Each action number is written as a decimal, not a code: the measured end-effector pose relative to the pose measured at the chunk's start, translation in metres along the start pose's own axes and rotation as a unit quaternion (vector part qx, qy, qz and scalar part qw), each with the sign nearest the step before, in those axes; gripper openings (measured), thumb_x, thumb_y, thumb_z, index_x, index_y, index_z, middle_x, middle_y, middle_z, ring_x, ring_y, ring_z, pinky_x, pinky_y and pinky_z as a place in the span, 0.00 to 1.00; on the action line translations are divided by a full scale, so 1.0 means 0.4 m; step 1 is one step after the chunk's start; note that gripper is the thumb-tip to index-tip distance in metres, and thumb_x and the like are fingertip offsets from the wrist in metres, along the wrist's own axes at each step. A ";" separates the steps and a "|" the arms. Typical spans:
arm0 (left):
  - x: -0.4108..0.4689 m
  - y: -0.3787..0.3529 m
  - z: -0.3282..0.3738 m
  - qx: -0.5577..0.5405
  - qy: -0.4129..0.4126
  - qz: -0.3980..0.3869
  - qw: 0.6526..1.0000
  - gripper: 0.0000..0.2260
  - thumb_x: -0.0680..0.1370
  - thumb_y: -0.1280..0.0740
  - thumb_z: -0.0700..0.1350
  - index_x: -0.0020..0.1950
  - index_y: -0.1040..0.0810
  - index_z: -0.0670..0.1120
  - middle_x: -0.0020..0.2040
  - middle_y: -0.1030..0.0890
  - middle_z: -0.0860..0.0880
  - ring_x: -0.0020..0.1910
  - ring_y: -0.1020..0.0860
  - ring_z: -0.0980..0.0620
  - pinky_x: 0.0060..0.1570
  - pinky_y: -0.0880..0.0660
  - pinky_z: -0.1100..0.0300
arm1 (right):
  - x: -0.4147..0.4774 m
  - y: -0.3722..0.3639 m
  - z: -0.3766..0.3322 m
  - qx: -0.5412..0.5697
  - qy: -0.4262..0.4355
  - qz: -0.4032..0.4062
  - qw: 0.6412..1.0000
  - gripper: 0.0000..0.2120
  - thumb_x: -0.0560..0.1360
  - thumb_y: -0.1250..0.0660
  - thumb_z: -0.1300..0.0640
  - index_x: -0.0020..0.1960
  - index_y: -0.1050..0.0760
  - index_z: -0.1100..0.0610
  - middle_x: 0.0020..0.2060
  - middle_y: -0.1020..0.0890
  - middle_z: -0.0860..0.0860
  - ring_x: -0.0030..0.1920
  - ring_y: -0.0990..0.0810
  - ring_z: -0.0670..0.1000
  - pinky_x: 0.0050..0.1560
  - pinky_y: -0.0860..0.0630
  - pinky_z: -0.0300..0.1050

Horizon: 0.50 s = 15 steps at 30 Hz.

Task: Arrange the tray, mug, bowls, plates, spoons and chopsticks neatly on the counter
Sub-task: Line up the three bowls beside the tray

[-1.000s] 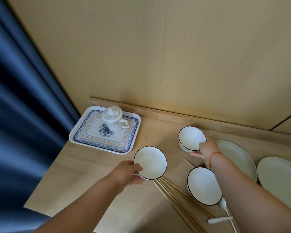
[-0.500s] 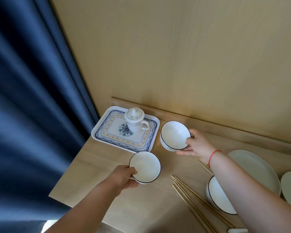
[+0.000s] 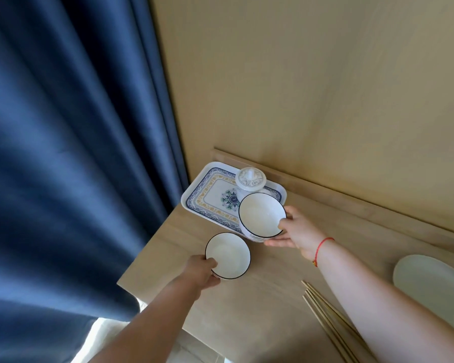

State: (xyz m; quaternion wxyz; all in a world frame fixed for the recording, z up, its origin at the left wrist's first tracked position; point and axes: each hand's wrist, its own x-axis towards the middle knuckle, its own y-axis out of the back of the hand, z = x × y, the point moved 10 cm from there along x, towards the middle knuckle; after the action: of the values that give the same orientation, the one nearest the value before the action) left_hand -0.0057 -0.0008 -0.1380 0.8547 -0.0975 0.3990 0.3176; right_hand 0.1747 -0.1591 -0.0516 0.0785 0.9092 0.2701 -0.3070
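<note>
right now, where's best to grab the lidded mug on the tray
Take the mug by its body below the lid, coming from the left over the tray: it stands upright, the knob would likely lift only the lid, and the held bowl crowds its right.

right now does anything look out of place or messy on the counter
Nothing looks spilled or broken. The chopsticks lie in a loose bunch with uneven tips at the near right. The bowl in the right hand overlaps the tray's near corner and hides part of the lidded mug.

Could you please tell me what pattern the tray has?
White tray with blue and yellow borders, floral centre; head view.
</note>
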 end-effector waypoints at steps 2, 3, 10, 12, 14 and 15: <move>0.008 -0.004 0.009 -0.013 -0.005 -0.001 1.000 0.04 0.78 0.37 0.34 0.52 0.26 0.37 0.39 0.24 0.41 0.34 0.25 0.45 0.23 0.23 0.62 | -0.003 -0.003 0.006 0.002 -0.001 0.003 1.000 0.22 0.77 0.48 0.71 0.68 0.35 0.57 0.67 0.31 0.60 0.41 0.17 0.66 0.32 0.17 0.47; 0.014 -0.006 0.013 -0.015 -0.007 -0.002 1.000 0.04 0.78 0.36 0.35 0.52 0.25 0.38 0.43 0.23 0.40 0.36 0.23 0.45 0.23 0.22 0.62 | -0.005 -0.002 0.009 0.001 -0.002 0.005 1.000 0.21 0.77 0.48 0.71 0.68 0.35 0.58 0.67 0.31 0.60 0.41 0.17 0.66 0.32 0.17 0.47; 0.053 -0.004 0.013 0.054 -0.017 0.021 0.998 0.08 0.78 0.34 0.44 0.51 0.23 0.40 0.50 0.18 0.36 0.37 0.18 0.40 0.36 0.16 0.54 | -0.023 0.013 0.022 -0.012 -0.014 0.014 1.000 0.21 0.77 0.47 0.69 0.67 0.35 0.56 0.66 0.30 0.59 0.44 0.17 0.67 0.33 0.17 0.46; 0.060 0.001 0.016 0.075 -0.014 0.027 0.997 0.07 0.78 0.35 0.44 0.47 0.24 0.41 0.45 0.18 0.37 0.35 0.17 0.41 0.44 0.17 0.48 | -0.023 0.008 0.023 -0.014 -0.016 0.010 1.000 0.21 0.77 0.48 0.69 0.67 0.35 0.56 0.66 0.30 0.59 0.44 0.16 0.67 0.33 0.17 0.45; 0.066 0.006 0.023 0.106 -0.016 0.032 0.994 0.08 0.78 0.36 0.45 0.43 0.24 0.42 0.39 0.18 0.40 0.35 0.17 0.41 0.47 0.17 0.46 | -0.020 0.000 0.023 -0.013 -0.017 0.005 1.000 0.21 0.77 0.48 0.69 0.67 0.35 0.55 0.66 0.30 0.59 0.44 0.16 0.66 0.33 0.17 0.45; 0.069 0.008 0.025 0.116 -0.016 0.032 0.993 0.08 0.78 0.36 0.45 0.42 0.24 0.42 0.37 0.19 0.41 0.35 0.16 0.41 0.48 0.18 0.45 | -0.019 -0.006 0.020 -0.015 -0.017 0.002 1.000 0.21 0.76 0.48 0.69 0.67 0.35 0.54 0.66 0.30 0.59 0.43 0.16 0.66 0.34 0.17 0.46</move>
State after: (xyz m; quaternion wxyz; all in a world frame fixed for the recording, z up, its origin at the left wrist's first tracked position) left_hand 0.0117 0.0188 -0.1517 0.8559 0.0197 0.4224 0.2976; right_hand 0.1641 -0.1630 -0.0535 0.0970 0.9031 0.2716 -0.3182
